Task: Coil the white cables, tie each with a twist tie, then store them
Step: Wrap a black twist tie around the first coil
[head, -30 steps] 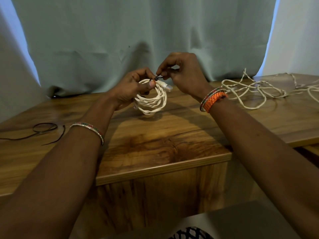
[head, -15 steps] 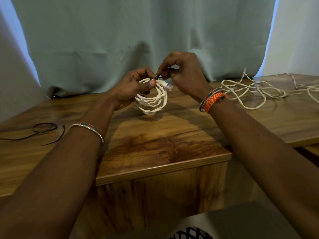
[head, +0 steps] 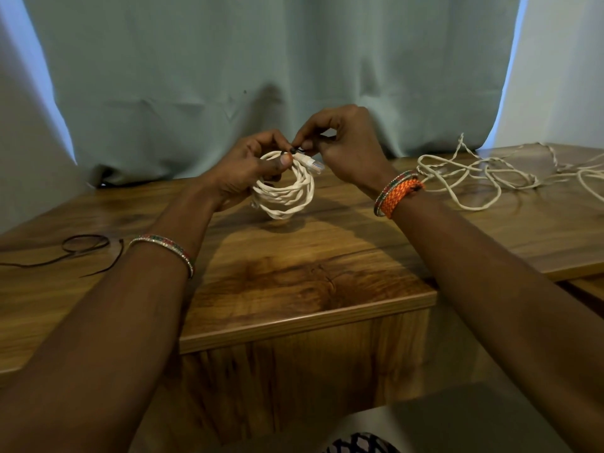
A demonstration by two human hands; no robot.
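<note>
White coiled cable (head: pixel 283 193) hangs upright just above the wooden table (head: pixel 294 282), centre of view. Your left hand (head: pixel 243 173) grips the coil's top edge at about 10 o'clock, thumb pressed on the strands. Your right hand (head: pixel 346 148) pinches the dark twist tie (head: pixel 294 150) at the coil's 12 o'clock, beside the clear connector (head: pixel 312 162) (which juts toward 2 o'clock). Loose white cables (head: pixel 483 178) lie tangled on the table at 3 o'clock, well apart. Spare dark ties (head: pixel 81 246) rest at 9 o'clock, near your left forearm.
</note>
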